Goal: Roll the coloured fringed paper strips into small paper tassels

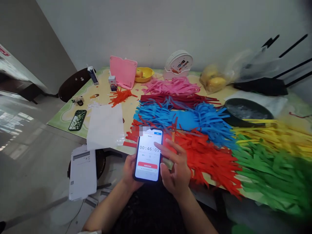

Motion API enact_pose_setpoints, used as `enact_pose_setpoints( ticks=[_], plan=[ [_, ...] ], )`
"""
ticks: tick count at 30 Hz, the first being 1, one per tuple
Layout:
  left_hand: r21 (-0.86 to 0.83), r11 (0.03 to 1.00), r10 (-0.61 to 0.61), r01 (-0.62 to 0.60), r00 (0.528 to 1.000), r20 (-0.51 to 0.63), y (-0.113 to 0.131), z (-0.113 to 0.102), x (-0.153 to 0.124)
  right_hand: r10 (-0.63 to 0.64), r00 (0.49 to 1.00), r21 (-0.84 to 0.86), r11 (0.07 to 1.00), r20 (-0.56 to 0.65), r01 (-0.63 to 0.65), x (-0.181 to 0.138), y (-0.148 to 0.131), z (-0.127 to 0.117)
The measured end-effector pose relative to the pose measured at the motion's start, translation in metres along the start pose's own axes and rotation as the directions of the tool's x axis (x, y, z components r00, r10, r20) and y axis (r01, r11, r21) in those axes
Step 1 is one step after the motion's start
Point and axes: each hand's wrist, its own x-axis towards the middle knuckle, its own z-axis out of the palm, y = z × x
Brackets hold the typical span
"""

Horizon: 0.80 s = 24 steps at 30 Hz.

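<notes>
Right, your left hand grips the phone, right hand open beside its screen; cut paper strips already heaped just beyond.

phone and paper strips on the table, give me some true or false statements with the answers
1. The left hand holds the phone, its screen lit. True.
2. The right hand grips scissors. False: it holds nothing; its fingers are spread at the phone's right edge.
3. The red strips lie nearest the hands. True.
4. The green strips lie at the left end of the table. False: they are at the right, beside the yellow strips.
5. A dark-cased phone lies flat on the table. True.
</notes>
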Motion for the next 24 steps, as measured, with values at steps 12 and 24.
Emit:
enact_pose_setpoints(
  ticks=[12,24],
  plan=[
    [0.015,0.999,-0.052,0.051,0.993,0.107,-0.005,0.017,-0.003,0.046,0.997,0.074,0.996,-0.055,-0.042,-0.012,0.005,-0.007],
    [0.979,0.153,0.923,-0.136,0.373,-0.092,0.228,-0.080,-0.031,0.232,0.972,-0.276,0.936,0.025,-0.216,-0.052,0.057,-0.073]
  ],
)
